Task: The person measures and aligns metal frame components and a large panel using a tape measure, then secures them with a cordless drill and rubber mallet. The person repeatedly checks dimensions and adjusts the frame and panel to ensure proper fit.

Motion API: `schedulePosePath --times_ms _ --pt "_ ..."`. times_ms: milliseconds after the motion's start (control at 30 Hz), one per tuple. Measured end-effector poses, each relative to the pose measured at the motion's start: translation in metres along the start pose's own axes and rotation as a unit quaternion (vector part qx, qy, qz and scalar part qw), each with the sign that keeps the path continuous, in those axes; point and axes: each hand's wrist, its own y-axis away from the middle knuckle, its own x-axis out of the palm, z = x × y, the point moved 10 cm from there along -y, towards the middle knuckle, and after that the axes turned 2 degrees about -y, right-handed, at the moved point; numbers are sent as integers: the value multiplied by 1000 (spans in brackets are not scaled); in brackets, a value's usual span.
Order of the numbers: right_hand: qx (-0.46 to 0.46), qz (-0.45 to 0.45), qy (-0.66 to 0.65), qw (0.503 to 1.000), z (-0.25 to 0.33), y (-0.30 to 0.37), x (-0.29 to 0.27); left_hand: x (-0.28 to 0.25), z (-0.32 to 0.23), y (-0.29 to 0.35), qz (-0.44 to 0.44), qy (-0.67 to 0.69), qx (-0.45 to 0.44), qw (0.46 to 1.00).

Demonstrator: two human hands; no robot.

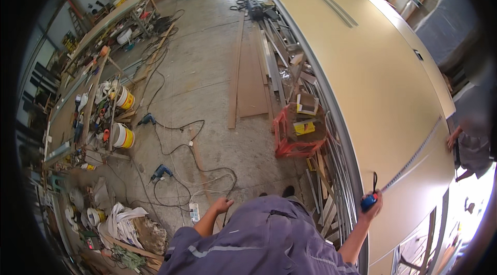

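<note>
My right hand [370, 212] grips a blue tape measure [368, 202] with a black wrist strap, at the near edge of a large beige panel [357, 63]. From it the tape's blade [414, 157] runs out across the panel toward the far right edge. A co-worker's hand [454, 138] rests on that edge, near the end of the blade. My left hand [222, 205] is curled closed beside my body, above the concrete floor, and I see nothing in it. A black cable on the floor passes behind that hand.
Left of the panel stands a red plastic stool [290, 135] bearing yellow boxes. Metal profiles and board offcuts lie under the panel's edge. Two blue power drills [161, 172] with trailing cables lie on the floor. Workbenches, white buckets [123, 136] and scrap fill the left side.
</note>
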Motion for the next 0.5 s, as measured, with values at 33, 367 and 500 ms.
schedulePosePath --times_ms 33,367,500 --pt "10 42 -12 999 -13 -11 31 -4 12 3 -31 43 -32 998" --pt "72 187 79 976 -90 -26 307 14 28 -20 -43 120 -63 990" --pt "89 217 92 968 -123 -52 381 -25 33 -42 -50 111 -112 986"
